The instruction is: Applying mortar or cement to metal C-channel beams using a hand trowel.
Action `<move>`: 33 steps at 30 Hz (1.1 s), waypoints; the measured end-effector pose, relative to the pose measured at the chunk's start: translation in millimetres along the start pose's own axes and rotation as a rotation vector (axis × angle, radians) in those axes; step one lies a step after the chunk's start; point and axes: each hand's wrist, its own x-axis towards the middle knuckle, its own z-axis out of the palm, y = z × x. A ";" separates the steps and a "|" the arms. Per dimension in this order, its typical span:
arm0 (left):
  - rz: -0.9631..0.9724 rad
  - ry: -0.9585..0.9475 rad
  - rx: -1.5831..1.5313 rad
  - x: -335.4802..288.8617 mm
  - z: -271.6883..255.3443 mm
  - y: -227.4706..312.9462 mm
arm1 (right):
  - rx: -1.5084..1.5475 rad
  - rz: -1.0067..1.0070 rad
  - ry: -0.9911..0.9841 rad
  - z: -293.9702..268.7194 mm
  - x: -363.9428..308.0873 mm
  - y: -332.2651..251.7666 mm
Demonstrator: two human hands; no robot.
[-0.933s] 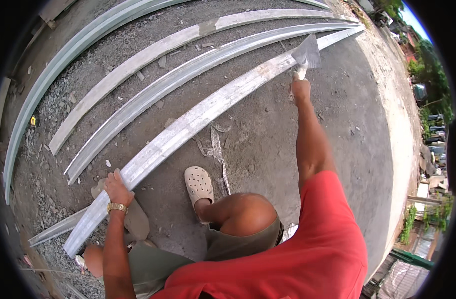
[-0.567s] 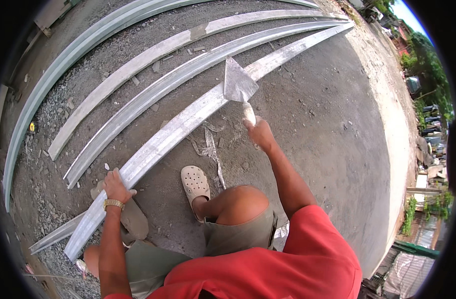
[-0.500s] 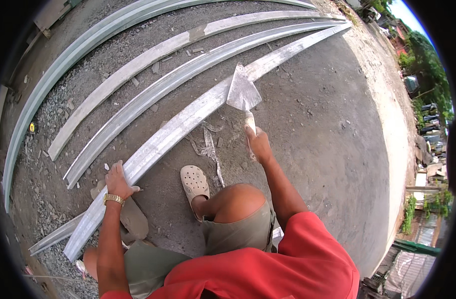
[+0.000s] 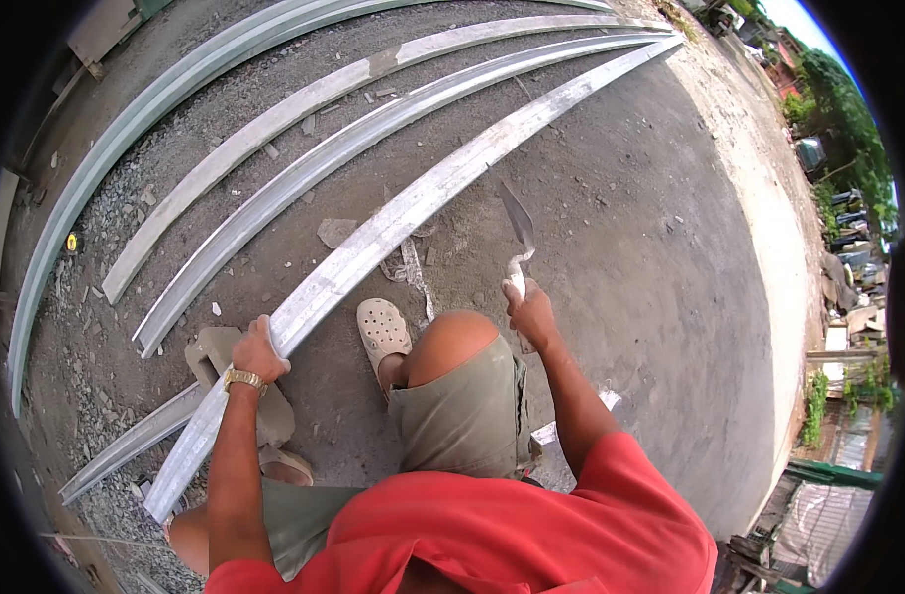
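A long pale metal channel (image 4: 373,243) runs diagonally from beside my left leg to the far right. My left hand (image 4: 261,351) is wrapped over its near part, with the thumb on the side closest to me. Under this near part sits a grey concrete block (image 4: 212,348). My right hand (image 4: 533,315) grips the handle of a pointed trowel (image 4: 519,220). The trowel's blade is turned nearly edge-on, to the right of the channel and apart from it, tip pointing away from me.
Further metal channels (image 4: 264,218) lie across the gravel on the left, roughly alongside. A shorter channel piece (image 4: 126,450) rests near the block. Thin crumpled scraps (image 4: 413,277) lie ahead of my beige clog (image 4: 383,330). A small yellow object (image 4: 71,243) is at far left.
The trowel has come off the channel, back and to the right, and its blade has turned from flat to edge-on. My left hand and the channel's near end have shifted slightly right.
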 end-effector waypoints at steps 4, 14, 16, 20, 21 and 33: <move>-0.020 0.041 0.001 5.3 12.6 0.3 | -0.299 -0.150 0.254 4.9 3.8 5.1; 0.008 0.269 0.094 11.6 40.5 29.9 | -0.314 -0.011 0.274 -14.8 139.4 39.1; -0.007 0.322 0.157 1.5 40.8 4.7 | -0.177 0.127 0.067 -23.0 150.1 -19.8; -0.051 0.322 0.075 3.8 41.4 4.5 | -0.270 0.105 0.024 -8.7 126.6 -23.2; -0.051 0.384 0.122 -3.6 43.8 2.9 | -0.324 0.054 0.070 8.5 103.3 -22.0; -0.045 0.413 0.061 -3.4 44.4 3.9 | -0.348 0.058 0.060 2.1 107.6 -21.2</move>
